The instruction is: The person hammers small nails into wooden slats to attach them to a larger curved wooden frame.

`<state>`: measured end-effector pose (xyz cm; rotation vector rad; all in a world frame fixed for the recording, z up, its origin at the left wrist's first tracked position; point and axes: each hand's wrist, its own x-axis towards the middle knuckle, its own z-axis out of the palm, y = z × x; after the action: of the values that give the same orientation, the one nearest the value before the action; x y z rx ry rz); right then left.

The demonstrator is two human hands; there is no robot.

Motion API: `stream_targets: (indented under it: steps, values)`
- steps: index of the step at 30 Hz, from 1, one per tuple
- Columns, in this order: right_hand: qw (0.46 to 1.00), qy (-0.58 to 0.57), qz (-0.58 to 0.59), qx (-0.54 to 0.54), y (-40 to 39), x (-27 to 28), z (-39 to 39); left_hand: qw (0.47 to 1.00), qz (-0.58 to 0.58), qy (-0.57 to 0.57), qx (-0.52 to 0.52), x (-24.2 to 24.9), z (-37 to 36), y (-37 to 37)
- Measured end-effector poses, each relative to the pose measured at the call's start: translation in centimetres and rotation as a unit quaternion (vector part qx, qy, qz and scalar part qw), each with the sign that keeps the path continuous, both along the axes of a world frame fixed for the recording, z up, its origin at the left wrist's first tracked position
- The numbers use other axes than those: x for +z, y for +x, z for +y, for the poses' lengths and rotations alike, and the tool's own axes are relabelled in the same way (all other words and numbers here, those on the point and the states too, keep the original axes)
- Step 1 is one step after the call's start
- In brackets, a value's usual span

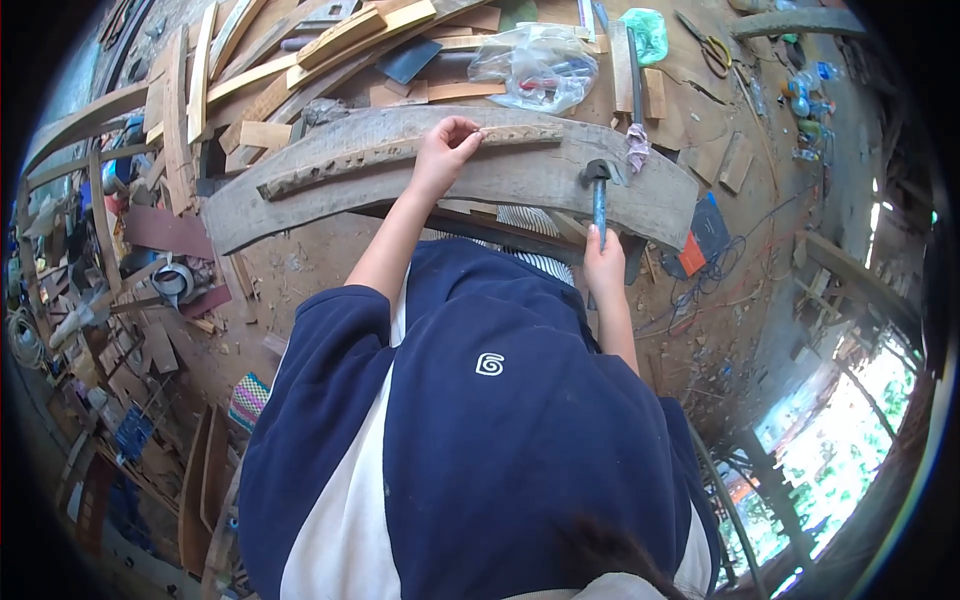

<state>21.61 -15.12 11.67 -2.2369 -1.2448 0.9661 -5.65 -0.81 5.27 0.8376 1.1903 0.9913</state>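
My left hand (445, 155) is over a narrow, rough wooden strip (345, 166), its thumb and fingers pinched together. Whatever sits between the fingertips is too small to make out. The strip lies along a wide, curved grey plank (655, 195) in front of me. At the right part of this plank, my right hand (604, 265) is wrapped round the blue handle of a claw hammer (599, 200). The hammer's dark head points away from me, over the plank, to the right of the strip's end.
Behind the plank lie loose wood pieces (340, 40), a clear plastic bag (540, 70), a green bag (645, 35) and scissors (712, 52). A dark and orange flat piece (705, 235) and thin cables (715, 275) are at right. A metal cup (173, 281) stands at left.
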Motion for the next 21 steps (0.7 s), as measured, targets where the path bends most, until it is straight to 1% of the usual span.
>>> stream_targets:
  steps: [2, 3, 4, 6, 7, 9, 10, 12, 13, 15, 16, 17, 18, 19, 20, 21]
  values:
    - [0.997, -0.059, 0.039, -0.030, 0.4, 0.3, 0.2, 0.994, 0.091, 0.023, -0.054, -0.8, -0.2, -0.2]
    - [0.999, -0.030, 0.038, -0.014, 1.0, -1.1, -0.4, 0.993, 0.103, 0.029, -0.053, -0.6, -0.2, -0.1]
    - [0.999, -0.031, 0.036, -0.010, 1.2, -1.6, -0.7, 0.993, 0.102, 0.028, -0.049, -0.7, -0.2, 0.1]
    - [0.994, -0.071, 0.073, -0.036, 1.2, -1.5, -0.7, 0.999, 0.035, 0.033, -0.018, -0.3, -0.1, 0.4]
    - [0.994, -0.072, 0.072, -0.033, 0.8, -0.9, -0.6, 0.999, 0.035, 0.032, -0.015, 0.2, -0.2, 0.4]
    - [0.972, -0.130, 0.166, -0.102, -0.3, 0.6, -0.5, 0.998, -0.061, -0.017, 0.006, 1.3, -0.3, 0.5]
    - [0.972, -0.131, 0.165, -0.101, -0.4, 0.2, -0.7, 0.998, -0.062, -0.017, 0.007, 1.1, -0.5, 0.4]
    - [0.995, -0.058, 0.084, -0.015, -0.5, -0.7, -1.2, 0.999, -0.048, -0.012, -0.002, 0.8, -0.8, 0.5]
    - [0.997, -0.045, 0.062, 0.001, -0.7, -0.5, -1.3, 0.999, -0.049, -0.012, -0.001, 0.9, -1.0, 0.7]
    - [0.996, -0.029, 0.082, -0.006, -1.1, -0.9, -1.7, 0.990, 0.125, 0.020, -0.060, 1.1, -1.9, 1.1]
    - [0.995, -0.012, 0.103, -0.014, -1.2, -1.0, -1.9, 0.990, 0.125, 0.018, -0.060, 1.1, -2.2, 1.3]
    - [0.995, -0.014, 0.103, -0.013, -1.2, -1.2, -2.0, 0.969, 0.202, 0.091, -0.108, 1.1, -2.6, 1.6]
    - [0.996, -0.014, 0.088, -0.003, -1.3, -1.2, -1.8, 0.935, 0.275, 0.162, -0.156, 1.0, -2.9, 1.8]
    - [0.997, -0.015, 0.073, 0.007, -1.3, -1.2, -1.6, 0.883, 0.347, 0.260, -0.181, 0.0, -3.3, 1.8]
    - [0.997, -0.016, 0.072, 0.006, -1.2, -1.0, -1.6, 0.883, 0.346, 0.260, -0.182, -0.5, -3.8, 2.1]
    - [0.998, -0.019, 0.055, 0.017, -1.4, -0.2, -1.1, 0.866, 0.372, 0.271, -0.195, -0.8, -4.2, 2.3]
